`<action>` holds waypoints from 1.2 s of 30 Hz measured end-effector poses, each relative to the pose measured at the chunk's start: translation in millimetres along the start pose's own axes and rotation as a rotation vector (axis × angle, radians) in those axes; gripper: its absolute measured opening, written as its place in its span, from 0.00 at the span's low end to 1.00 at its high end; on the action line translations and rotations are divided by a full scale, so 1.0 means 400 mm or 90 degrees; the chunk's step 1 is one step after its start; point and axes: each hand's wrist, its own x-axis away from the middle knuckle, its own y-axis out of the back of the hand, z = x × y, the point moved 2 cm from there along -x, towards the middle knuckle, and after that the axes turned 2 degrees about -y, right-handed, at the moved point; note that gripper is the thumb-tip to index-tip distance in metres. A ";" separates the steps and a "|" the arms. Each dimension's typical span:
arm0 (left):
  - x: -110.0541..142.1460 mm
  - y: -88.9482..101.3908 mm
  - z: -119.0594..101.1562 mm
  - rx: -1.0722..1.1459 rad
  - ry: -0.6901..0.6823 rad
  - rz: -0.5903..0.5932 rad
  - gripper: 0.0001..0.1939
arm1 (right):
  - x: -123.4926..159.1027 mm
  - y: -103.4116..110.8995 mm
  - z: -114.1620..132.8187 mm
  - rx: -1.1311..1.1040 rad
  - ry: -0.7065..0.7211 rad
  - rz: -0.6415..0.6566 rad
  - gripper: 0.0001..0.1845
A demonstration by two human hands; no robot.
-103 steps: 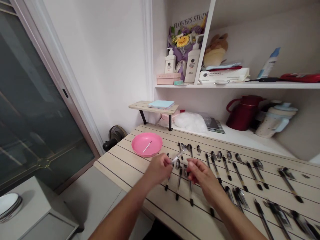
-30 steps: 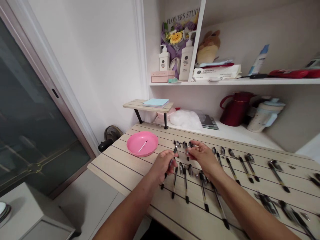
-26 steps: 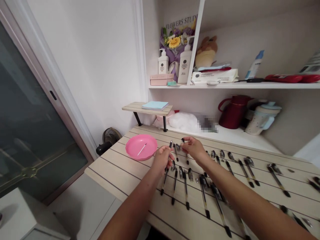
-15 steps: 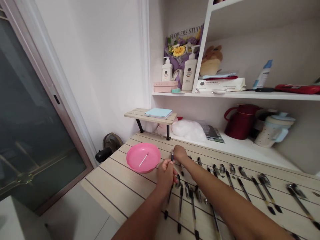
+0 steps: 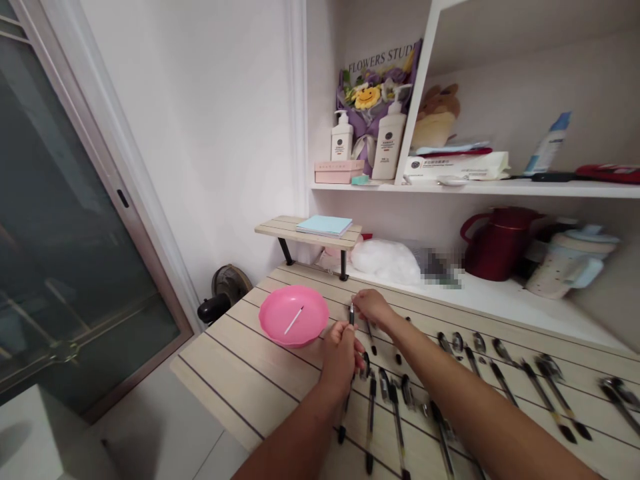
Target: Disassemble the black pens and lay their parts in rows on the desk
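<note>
My left hand is closed around a pen, which stands upright with its silver tip pointing up and a dark grip below. Beside that tip, the fingers of my right hand are pinched together; what they hold is hidden. Left of my hands sits a pink bowl with a thin white pen refill lying in it, dark at one end. Below and to the right of my hands, several dark pens with clear barrels and shiny spoon-shaped pieces lie in rows on the slatted table.
A small raised stand carries a light blue notepad at the table's back. Behind it, a white shelf holds pump bottles and flowers. A dark red jug and a lidded cup stand below. A fan is left of the table.
The whole view has shifted slightly, so things appear farther right. My right fingers have come a little apart from the pen's tip, which shows more clearly. The left hand keeps its grip.
</note>
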 end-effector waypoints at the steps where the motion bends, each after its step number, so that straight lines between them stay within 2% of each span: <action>1: 0.000 0.001 -0.004 0.000 0.001 -0.001 0.16 | 0.019 0.011 0.000 -0.026 0.006 0.011 0.19; 4: 0.000 0.006 -0.013 -0.009 0.002 -0.007 0.16 | 0.078 0.028 0.002 -0.161 0.028 0.070 0.26; 6: -0.002 0.010 -0.015 -0.021 -0.003 -0.005 0.15 | 0.108 0.027 0.007 -0.276 0.031 0.113 0.25; 8: -0.004 0.012 -0.013 -0.039 -0.013 -0.001 0.14 | 0.124 0.023 0.014 -0.341 0.025 0.119 0.23; 12: -0.006 0.015 -0.008 -0.074 -0.046 0.000 0.12 | 0.119 0.015 0.020 -0.333 0.033 0.062 0.17; 18: -0.011 0.018 0.003 -0.120 -0.107 0.028 0.12 | 0.098 0.014 0.014 -0.342 0.044 0.030 0.10; 24: -0.015 0.016 0.013 -0.086 -0.071 0.040 0.13 | 0.116 0.019 0.024 -0.366 0.032 0.053 0.07; 30: -0.012 0.013 0.011 -0.069 -0.074 0.039 0.13 | 0.121 0.016 0.025 -0.371 -0.003 0.044 0.13; 36: -0.009 0.007 0.014 -0.004 -0.036 0.061 0.14 | 0.116 0.015 0.024 -0.393 -0.002 0.054 0.09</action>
